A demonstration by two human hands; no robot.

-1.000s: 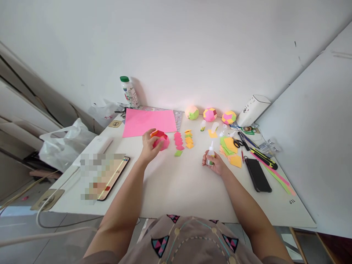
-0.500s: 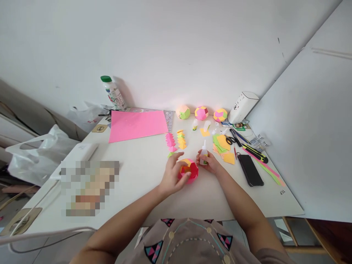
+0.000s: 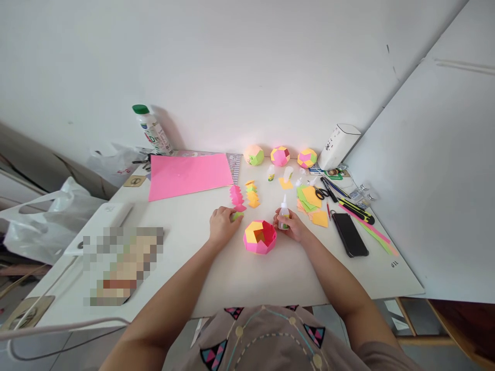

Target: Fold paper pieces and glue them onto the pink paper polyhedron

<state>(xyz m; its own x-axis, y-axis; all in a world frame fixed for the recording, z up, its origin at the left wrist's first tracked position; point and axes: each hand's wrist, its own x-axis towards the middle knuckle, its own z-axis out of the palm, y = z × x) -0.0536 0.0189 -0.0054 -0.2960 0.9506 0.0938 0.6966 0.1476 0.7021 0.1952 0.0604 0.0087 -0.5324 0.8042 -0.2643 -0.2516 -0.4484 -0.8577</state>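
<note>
“Grasping the glue bottle (image 3: 283, 216) upright, steady your right hand (image 3: 293, 226). Your left hand (image 3: 223, 226)?”
“Touching the green paper piece (image 3: 237, 216); pinch indeterminable. Paper ball (image 3: 260, 244): between them, nearer the desk's (image 3: 247, 283) front edge.”

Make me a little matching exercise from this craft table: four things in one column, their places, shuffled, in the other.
Things:
1. small bottle
2. open paper ball
3. green paper piece
4. large pink sheet

Places:
A. on the table, between the two hands
B. toward the back left, near the wall
C. held in the right hand
D. at the left hand

Right pairs: 1-C, 2-A, 3-D, 4-B
</note>
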